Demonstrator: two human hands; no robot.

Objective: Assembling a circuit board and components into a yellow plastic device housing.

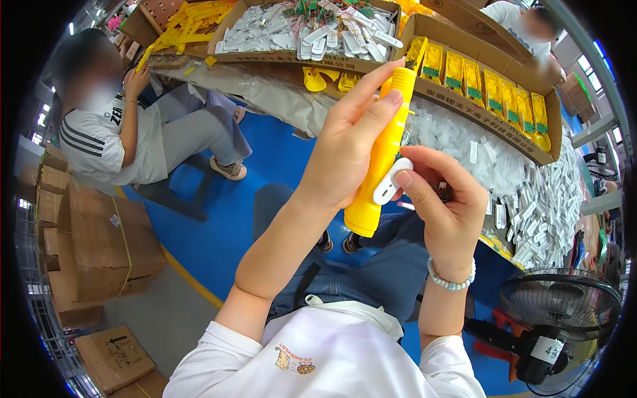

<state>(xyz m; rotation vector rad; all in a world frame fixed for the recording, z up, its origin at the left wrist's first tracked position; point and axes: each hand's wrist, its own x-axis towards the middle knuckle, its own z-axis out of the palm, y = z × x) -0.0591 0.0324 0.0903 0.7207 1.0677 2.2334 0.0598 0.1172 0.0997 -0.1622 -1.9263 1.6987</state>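
My left hand [348, 142] is wrapped around a long yellow plastic casing [379, 159], held upright in front of me. My right hand [446, 199] presses a small white oval plastic part [391, 182] against the casing's side with the thumb. A beaded bracelet [451, 278] sits on my right wrist. Both hands are raised above my lap, over blue jeans.
A cardboard tray of yellow casings [491, 93] and a heap of white parts [531, 199] lie on the table at right. Another tray of white parts [312, 30] sits behind. A seated person [126, 126] is at left, beside stacked cartons [93, 245]. A fan [557, 312] stands at lower right.
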